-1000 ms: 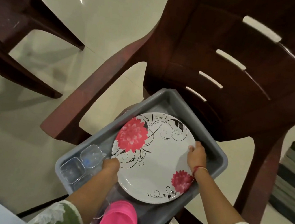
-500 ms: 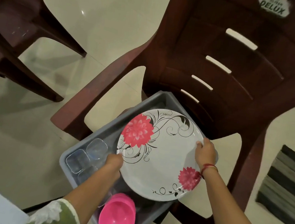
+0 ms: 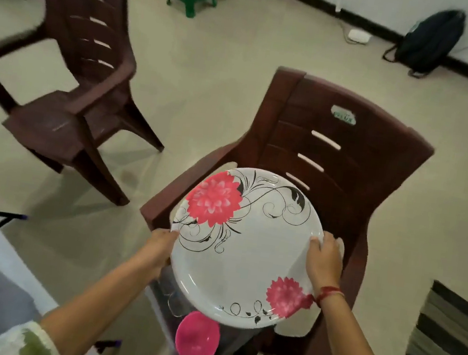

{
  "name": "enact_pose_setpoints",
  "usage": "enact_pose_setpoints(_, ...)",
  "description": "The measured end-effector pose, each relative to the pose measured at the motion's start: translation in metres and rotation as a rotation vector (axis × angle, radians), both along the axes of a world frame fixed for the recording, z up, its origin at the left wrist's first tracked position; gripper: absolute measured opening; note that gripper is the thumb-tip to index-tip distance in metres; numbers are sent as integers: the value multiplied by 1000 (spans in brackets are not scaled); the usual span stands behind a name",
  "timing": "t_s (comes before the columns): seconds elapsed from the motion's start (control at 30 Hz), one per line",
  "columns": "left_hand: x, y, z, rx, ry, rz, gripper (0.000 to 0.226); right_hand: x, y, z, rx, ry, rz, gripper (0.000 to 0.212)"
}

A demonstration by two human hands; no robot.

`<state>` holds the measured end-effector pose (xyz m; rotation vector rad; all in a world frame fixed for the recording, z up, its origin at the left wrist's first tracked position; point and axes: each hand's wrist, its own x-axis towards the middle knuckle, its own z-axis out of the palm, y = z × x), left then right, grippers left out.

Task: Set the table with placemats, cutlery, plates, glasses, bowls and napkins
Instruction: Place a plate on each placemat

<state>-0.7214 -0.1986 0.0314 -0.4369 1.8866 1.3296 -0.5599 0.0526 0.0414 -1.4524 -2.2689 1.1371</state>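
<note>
Flowered plate (image 3: pixel 244 248) held in both hands above the seat of the brown chair (image 3: pixel 334 161).

Left hand (image 3: pixel 161 245) grips the plate's left rim, but its fingers are hidden beneath, so their spread cannot be told. Right hand (image 3: pixel 324 262) pinches the right rim, thumb on top, fingers curled under. The plate hangs over a grey tub (image 3: pixel 230 345) at the seat's front edge. A pink bowl (image 3: pixel 196 341) sits at the tub's near end.
</note>
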Motion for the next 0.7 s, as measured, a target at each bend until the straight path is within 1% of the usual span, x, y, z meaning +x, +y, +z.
enact_pose_setpoints(0.03, 4, -14, 22, 19, 35, 38, 20, -4, -10, 16, 12, 38, 37, 22)
enact_pose_setpoints(0.07, 5, -18, 29, 23, 70, 29, 20, -4, -12, 19, 1, 59, 18, 21)
enact_pose_setpoints(0.13, 18, -59, 66, 45, 153, 128, 22, -25, -39, 38, 5, 158, 131, 22)
enact_pose_setpoints(0.17, 19, -61, 70, 57, 162, 97, 25, -26, -40, 42, -12, 170, 118, 23)
enact_pose_setpoints(0.23, 37, -112, 95, 34, 238, 211, 28, -52, -77, 52, -29, 204, 263, 26)
enact_pose_setpoints(0.27, 40, -122, 99, 27, 259, 230, 27, -57, -82, 54, -31, 210, 275, 25)
enact_pose_setpoints(0.33, 54, -159, 109, -7, 295, 349, 21, -75, -108, 57, -48, 225, 367, 22)
enact_pose_setpoints(0.4, 70, -191, 115, -10, 290, 466, 18, -88, -137, 59, -74, 231, 454, 20)
enact_pose_setpoints(0.53, 107, -258, 122, -57, 305, 649, 16, -112, -214, 66, -100, 275, 643, 15)
enact_pose_setpoints(0.63, 133, -302, 122, -79, 304, 747, 16, -124, -269, 66, -132, 294, 758, 14)
enact_pose_setpoints(0.7, 148, -333, 121, -90, 299, 820, 15, -131, -308, 64, -148, 285, 799, 14)
